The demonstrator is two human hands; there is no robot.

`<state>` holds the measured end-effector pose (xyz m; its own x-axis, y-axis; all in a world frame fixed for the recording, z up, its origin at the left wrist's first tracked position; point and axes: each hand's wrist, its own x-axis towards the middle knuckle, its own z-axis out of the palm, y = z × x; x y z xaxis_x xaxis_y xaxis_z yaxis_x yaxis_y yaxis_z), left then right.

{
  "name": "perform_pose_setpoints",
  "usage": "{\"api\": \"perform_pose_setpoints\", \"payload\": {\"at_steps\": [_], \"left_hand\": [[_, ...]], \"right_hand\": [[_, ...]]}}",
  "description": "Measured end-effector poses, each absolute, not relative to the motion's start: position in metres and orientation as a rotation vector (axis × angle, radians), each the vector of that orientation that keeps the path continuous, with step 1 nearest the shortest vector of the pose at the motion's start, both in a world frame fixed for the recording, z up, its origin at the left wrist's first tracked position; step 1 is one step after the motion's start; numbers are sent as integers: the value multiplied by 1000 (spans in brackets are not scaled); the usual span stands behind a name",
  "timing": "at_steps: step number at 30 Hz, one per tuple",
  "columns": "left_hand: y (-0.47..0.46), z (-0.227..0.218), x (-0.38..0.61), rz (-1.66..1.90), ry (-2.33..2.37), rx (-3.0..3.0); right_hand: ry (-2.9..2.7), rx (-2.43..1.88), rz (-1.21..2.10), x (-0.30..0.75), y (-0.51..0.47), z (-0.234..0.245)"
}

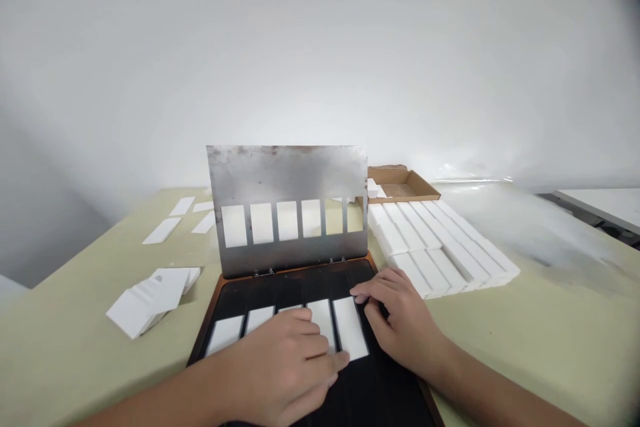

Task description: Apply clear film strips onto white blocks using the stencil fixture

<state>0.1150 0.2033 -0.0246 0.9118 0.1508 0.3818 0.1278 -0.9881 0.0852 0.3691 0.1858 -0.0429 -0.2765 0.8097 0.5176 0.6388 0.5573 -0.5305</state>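
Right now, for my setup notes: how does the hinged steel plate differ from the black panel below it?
The steel plate stands raised; the black panel lies flat. The plate is stained grey metal with six rectangular windows; the panel is solid black and carries white strips. They share a hinged edge.

"Count, please?"

"Steel stencil plate: one, with six rectangular windows and two hinges; black board: one; white strips on it: five; loose white cards: four; cardboard tray: one; stacked white bars: too many to count."

"Hands?"

"Left hand: one; right hand: one."
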Motion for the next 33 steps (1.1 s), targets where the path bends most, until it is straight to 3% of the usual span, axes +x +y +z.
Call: {"api": "perform_pose_setpoints", "payload": {"at_steps": [13, 33], "left_hand": [[203, -24, 114, 593, 238, 3008], [205, -26, 114, 526, 270, 3000]], "right_hand": [[-2009, -1130, 447, 370, 187, -44], [-2213, -1192, 352, 369, 183, -41]]}}
